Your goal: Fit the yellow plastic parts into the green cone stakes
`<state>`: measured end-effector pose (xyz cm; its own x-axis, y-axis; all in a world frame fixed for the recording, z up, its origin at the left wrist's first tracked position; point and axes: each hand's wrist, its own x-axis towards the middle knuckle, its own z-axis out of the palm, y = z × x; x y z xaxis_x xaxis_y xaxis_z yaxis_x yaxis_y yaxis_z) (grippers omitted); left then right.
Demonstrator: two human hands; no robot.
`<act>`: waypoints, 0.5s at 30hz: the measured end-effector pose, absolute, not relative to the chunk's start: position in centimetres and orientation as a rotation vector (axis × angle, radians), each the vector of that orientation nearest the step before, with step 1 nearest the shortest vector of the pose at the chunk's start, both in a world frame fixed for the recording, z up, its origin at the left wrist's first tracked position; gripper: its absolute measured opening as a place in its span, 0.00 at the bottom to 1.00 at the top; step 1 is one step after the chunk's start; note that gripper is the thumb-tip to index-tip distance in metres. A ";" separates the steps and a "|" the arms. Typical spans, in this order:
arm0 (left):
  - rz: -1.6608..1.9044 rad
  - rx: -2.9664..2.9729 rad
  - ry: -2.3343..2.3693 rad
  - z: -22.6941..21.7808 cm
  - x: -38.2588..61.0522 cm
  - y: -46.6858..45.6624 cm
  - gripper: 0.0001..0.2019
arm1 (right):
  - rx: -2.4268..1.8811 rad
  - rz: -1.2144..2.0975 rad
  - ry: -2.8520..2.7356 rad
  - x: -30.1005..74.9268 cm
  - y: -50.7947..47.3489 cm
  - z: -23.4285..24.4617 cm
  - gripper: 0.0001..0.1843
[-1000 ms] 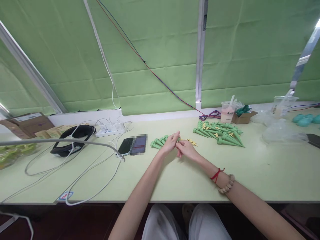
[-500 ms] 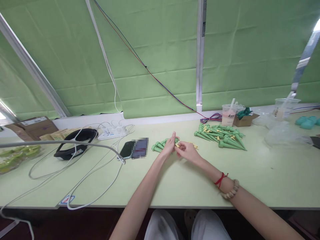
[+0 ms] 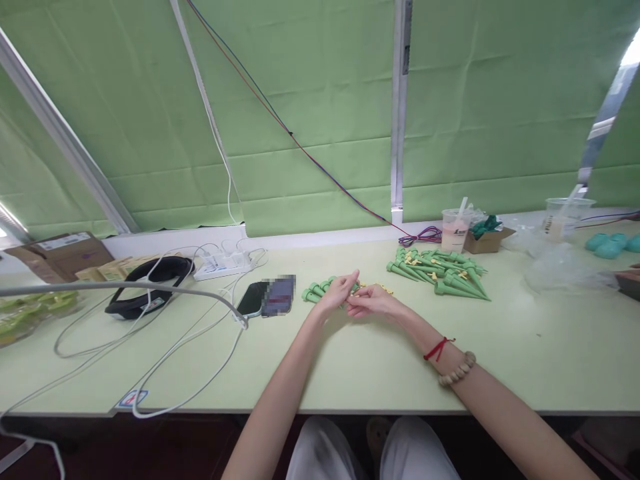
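Note:
My left hand (image 3: 336, 293) and my right hand (image 3: 373, 301) meet at the middle of the pale green table (image 3: 380, 353). Both are closed in a pinch around a small part between them; a green spike seems to sit in the left hand's fingers, but I cannot make it out. Just behind the left hand lies a small row of green spikes (image 3: 315, 291). A few small yellow pieces (image 3: 383, 288) lie behind the right hand. A larger pile of green spikes with yellow pieces (image 3: 440, 270) is further right.
A phone (image 3: 253, 299) and a blurred card lie left of the hands. White cables (image 3: 150, 327), a power strip (image 3: 220, 265) and a black headband device (image 3: 147, 280) fill the left side. A drink cup (image 3: 454, 230), a small box and plastic bags stand at the back right.
The right hand has lowered and flattened towards the left hand; the yellow piece seen between the fingers half a second ago no longer shows. The view has shifted slightly.

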<state>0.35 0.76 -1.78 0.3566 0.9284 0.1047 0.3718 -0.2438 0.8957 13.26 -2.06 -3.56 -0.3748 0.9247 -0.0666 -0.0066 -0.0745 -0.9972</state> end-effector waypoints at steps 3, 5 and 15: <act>0.868 1.960 1.186 -2.6 0.4 1.4 0.27 | -1.176 1.094 -1.680 13.0 -1.8 -4.3 0.10; 0.947 1.979 1.287 -3.0 0.5 1.8 0.27 | -1.222 0.707 -1.811 12.8 -1.8 -4.5 0.15; 0.963 1.589 1.178 -2.0 0.6 0.9 0.26 | -1.025 1.463 -1.420 13.1 -2.0 -4.2 0.15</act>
<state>0.64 0.92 -2.00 0.2400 0.9683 0.0695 0.2606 -0.1332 0.9562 13.09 -2.00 -4.18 -0.3195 0.9476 -0.0045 -0.0239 -0.0128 -0.9996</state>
